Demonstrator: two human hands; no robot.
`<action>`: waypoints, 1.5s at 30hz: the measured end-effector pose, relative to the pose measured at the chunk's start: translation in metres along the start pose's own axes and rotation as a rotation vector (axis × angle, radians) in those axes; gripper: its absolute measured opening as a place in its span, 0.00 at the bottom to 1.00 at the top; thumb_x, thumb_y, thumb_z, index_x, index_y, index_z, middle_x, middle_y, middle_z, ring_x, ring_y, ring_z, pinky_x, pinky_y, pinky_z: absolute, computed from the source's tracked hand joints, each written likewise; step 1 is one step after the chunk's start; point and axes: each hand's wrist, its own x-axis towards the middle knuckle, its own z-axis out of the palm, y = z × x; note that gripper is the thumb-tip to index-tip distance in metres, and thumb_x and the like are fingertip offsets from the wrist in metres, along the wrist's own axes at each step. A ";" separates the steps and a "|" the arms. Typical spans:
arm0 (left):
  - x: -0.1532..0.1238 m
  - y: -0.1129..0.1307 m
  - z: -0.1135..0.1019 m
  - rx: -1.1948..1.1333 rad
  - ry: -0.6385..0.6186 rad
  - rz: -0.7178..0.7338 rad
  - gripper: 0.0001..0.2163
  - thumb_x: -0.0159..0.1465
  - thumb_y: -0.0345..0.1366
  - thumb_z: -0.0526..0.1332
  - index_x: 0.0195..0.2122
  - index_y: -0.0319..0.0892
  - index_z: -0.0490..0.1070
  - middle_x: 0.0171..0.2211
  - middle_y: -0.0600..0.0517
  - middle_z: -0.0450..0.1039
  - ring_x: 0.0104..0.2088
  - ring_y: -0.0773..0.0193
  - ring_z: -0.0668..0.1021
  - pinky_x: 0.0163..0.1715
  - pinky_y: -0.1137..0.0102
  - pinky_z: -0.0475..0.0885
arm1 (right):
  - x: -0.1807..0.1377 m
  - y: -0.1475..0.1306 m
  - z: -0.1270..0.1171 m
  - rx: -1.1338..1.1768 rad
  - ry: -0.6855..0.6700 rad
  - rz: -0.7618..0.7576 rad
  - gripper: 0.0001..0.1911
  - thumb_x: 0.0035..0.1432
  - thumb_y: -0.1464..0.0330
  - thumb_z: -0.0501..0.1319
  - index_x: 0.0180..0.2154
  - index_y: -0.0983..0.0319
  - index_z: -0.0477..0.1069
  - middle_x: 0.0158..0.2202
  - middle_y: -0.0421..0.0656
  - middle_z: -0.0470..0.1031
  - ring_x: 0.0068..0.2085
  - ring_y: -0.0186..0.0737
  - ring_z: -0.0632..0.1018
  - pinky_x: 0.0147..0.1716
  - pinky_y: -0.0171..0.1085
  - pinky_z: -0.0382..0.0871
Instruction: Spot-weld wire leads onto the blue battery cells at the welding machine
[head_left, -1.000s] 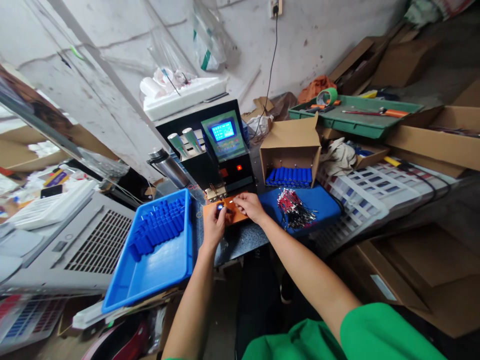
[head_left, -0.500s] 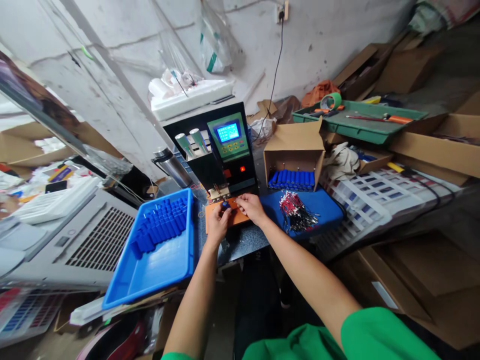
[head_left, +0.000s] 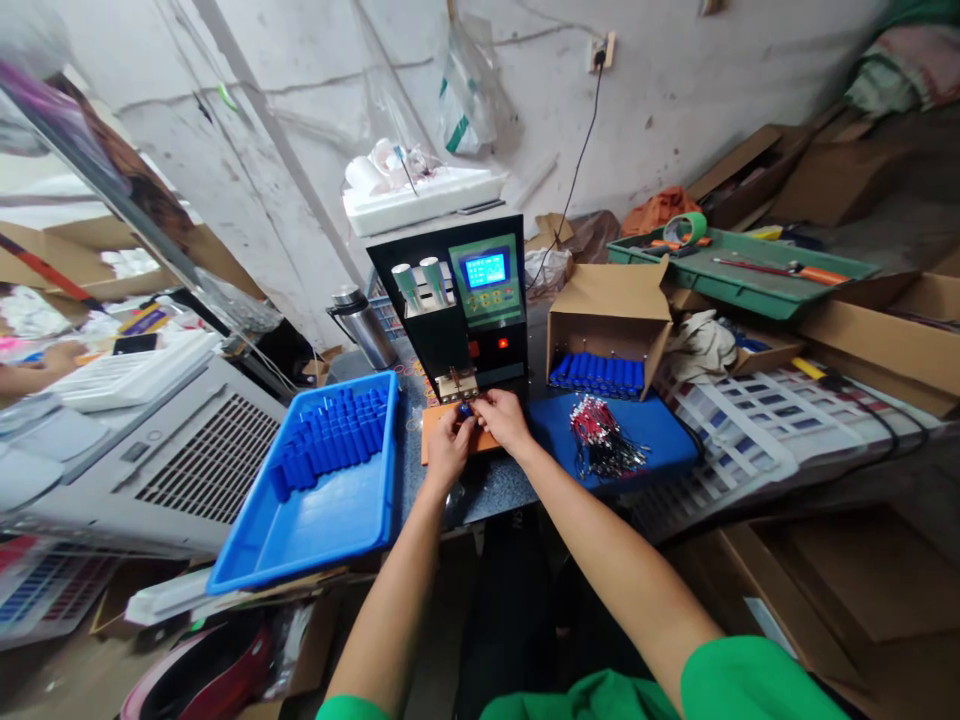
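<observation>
Blue and rounded, a single cylinder sits between the thumb and fingers of the left hand, which are closed around it with little gap to spare. At its two o'clock is the right hand, fingers bent in toward the cylinder; I cannot tell how tightly they close or whether they have hold of anything. Both hands are over an orange board, at the foot of a black machine that stands at their twelve o'clock. Its screen glows blue, and a red light shines below.

At nine o'clock from the hands, a blue plastic tray carries rows of blue cells packed toward its far end. At three o'clock, red and black wires lie heaped on a blue pad. At two o'clock, an open cardboard box rests on its side with more blue pieces inside; farther out that way is a green tray bearing a roll of green tape. A steel flask stands at ten o'clock. Well off at nine o'clock, another person's hand shows at the edge.
</observation>
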 end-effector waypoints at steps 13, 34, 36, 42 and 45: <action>0.001 -0.004 0.001 0.041 0.014 0.013 0.14 0.64 0.40 0.59 0.48 0.40 0.74 0.37 0.48 0.77 0.36 0.60 0.77 0.39 0.67 0.72 | 0.005 0.003 0.003 -0.113 0.031 0.025 0.08 0.49 0.63 0.62 0.25 0.61 0.69 0.18 0.36 0.69 0.20 0.33 0.69 0.19 0.30 0.61; 0.000 -0.004 0.001 0.043 0.019 0.028 0.13 0.64 0.40 0.59 0.47 0.41 0.75 0.38 0.48 0.78 0.37 0.60 0.77 0.40 0.67 0.71 | 0.004 0.004 0.002 -0.060 -0.003 0.044 0.10 0.49 0.62 0.64 0.25 0.61 0.68 0.17 0.35 0.66 0.18 0.32 0.68 0.17 0.30 0.61; -0.001 -0.004 0.001 0.040 0.026 0.027 0.13 0.64 0.40 0.59 0.47 0.41 0.75 0.38 0.48 0.78 0.38 0.59 0.77 0.41 0.66 0.71 | 0.003 0.003 0.002 -0.070 -0.004 0.035 0.11 0.49 0.61 0.64 0.24 0.61 0.67 0.17 0.35 0.66 0.19 0.32 0.68 0.17 0.30 0.61; -0.004 0.000 0.002 0.026 0.014 0.005 0.14 0.64 0.39 0.59 0.48 0.41 0.74 0.37 0.48 0.77 0.35 0.60 0.77 0.38 0.66 0.72 | 0.000 -0.001 0.002 -0.059 0.004 0.044 0.11 0.49 0.62 0.64 0.23 0.61 0.66 0.18 0.36 0.67 0.20 0.32 0.68 0.17 0.30 0.61; -0.005 0.001 0.003 0.013 0.015 -0.008 0.14 0.64 0.40 0.58 0.49 0.42 0.74 0.39 0.48 0.77 0.37 0.59 0.78 0.39 0.66 0.72 | -0.001 -0.001 0.001 -0.066 0.008 0.043 0.11 0.49 0.62 0.64 0.23 0.61 0.67 0.19 0.36 0.68 0.20 0.32 0.69 0.18 0.30 0.61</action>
